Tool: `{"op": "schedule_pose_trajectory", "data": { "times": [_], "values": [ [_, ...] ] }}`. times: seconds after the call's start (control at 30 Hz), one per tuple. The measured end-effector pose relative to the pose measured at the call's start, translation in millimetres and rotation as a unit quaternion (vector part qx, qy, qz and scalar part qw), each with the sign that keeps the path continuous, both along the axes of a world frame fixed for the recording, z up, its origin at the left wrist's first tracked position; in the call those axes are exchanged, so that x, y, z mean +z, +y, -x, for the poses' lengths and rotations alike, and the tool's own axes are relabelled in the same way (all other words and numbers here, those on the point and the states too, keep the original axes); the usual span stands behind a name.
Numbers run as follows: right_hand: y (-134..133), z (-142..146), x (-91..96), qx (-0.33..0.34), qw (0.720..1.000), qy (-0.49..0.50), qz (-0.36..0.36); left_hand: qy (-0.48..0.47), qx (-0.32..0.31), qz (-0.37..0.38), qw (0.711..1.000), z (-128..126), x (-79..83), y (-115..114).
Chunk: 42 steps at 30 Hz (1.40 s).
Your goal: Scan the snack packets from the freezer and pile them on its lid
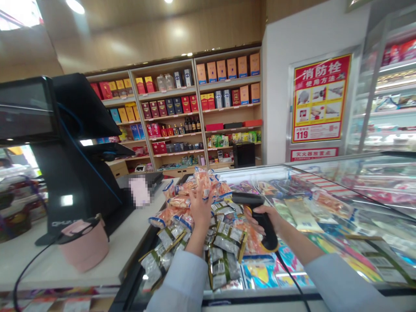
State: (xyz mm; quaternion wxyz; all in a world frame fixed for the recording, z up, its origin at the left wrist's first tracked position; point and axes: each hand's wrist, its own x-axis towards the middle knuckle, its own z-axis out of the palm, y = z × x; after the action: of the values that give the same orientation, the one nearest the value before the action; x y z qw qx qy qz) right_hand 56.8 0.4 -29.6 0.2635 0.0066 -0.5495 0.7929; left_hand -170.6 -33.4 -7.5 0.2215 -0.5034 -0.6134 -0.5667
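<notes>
My left hand (200, 210) is on the pile, its fingers around an orange snack packet (203, 178) with clear and blue wrapping that stands tilted up. More orange packets (180, 201) lie under and beside this hand. Nearer to me are several silver-and-green packets (224, 238) with gold edges. In my right hand (264, 220) is a black barcode scanner (268, 229), gripped by its handle, with its head pointing left toward the packets. The scanner's cable hangs down toward the bottom edge.
The packets lie on a glass-topped freezer (273, 171) full of colourful packages. To the left, a white counter (130, 242) bears a black checkout terminal (78, 173) and a pink cup-like container (84, 245). Shelves (199, 108) of boxes and bottles stand behind.
</notes>
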Motion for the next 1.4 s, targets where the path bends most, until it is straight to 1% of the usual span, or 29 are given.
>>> {"op": "schedule_pose_trajectory", "data": {
  "times": [0.13,0.23,0.3,0.37,0.43,0.5,0.57,0.6,0.67,0.77,0.87,0.93,1.0,1.07,1.1,1.17,1.23,1.27,1.33,1.4],
  "values": [
    [1,0,1.7,-0.016,1.000,0.009,0.000,0.014,0.003,0.007,1.000,1,-1.5,1],
    [1,-2,6.6,-0.040,0.999,0.030,0.003,0.019,0.002,0.007,1.000,2,-1.2,0],
    [0,-6,12.9,-0.065,0.996,0.056,0.012,0.015,-0.007,0.001,1.000,0,3.0,-4],
    [-1,-14,20.2,-0.091,0.992,0.080,0.019,0.013,-0.029,-0.007,0.999,-6,11.9,-8],
    [-1,-27,25.8,-0.115,0.989,0.086,0.023,0.003,-0.062,-0.011,0.998,-20,24.5,-14],
    [0,-45,27.3,-0.139,0.987,0.082,0.022,-0.023,-0.110,-0.013,0.994,-42,36.7,-18],
    [3,-66,24.0,-0.177,0.980,0.084,0.025,-0.072,-0.171,-0.014,0.983,-73,43.1,-21],
    [4,-78,20.8,-0.198,0.976,0.086,0.028,-0.104,-0.203,-0.011,0.974,-92,42.5,-21],
    [8,-103,13.0,-0.243,0.965,0.088,0.034,-0.183,-0.260,0.013,0.948,-134,32.9,-18],
    [13,-141,2.2,-0.307,0.945,0.100,0.042,-0.281,-0.337,0.097,0.893,-198,2.0,-7],
    [19,-177,-3.6,-0.356,0.924,0.125,0.055,-0.354,-0.379,0.159,0.840,-250,-31.4,10],
    [23,-199,-5.5,-0.373,0.916,0.133,0.060,-0.366,-0.392,0.187,0.823,-275,-46.5,21],
    [27,-220,-7.2,-0.385,0.911,0.131,0.063,-0.345,-0.400,0.225,0.819,-292,-53.9,30],
    [29,-239,-8.6,-0.400,0.905,0.126,0.068,-0.290,-0.408,0.265,0.824,-302,-55.0,35],
    [31,-249,-9.0,-0.408,0.902,0.122,0.074,-0.248,-0.410,0.279,0.832,-305,-54.2,36],
    [32,-266,-8.8,-0.424,0.894,0.117,0.084,-0.137,-0.399,0.290,0.859,-309,-51.6,34],
    [32,-282,-7.4,-0.442,0.885,0.116,0.089,-0.016,-0.364,0.284,0.887,-310,-49.5,30],
    [32,-289,-6.4,-0.449,0.881,0.118,0.089,0.036,-0.348,0.282,0.893,-311,-48.9,27],
    [32,-302,-4.1,-0.460,0.875,0.118,0.090,0.113,-0.335,0.280,0.893,-312,-48.7,21],
    [31,-313,-1.7,-0.465,0.873,0.108,0.097,0.161,-0.348,0.285,0.879,-314,-49.1,17]
  ]
}}
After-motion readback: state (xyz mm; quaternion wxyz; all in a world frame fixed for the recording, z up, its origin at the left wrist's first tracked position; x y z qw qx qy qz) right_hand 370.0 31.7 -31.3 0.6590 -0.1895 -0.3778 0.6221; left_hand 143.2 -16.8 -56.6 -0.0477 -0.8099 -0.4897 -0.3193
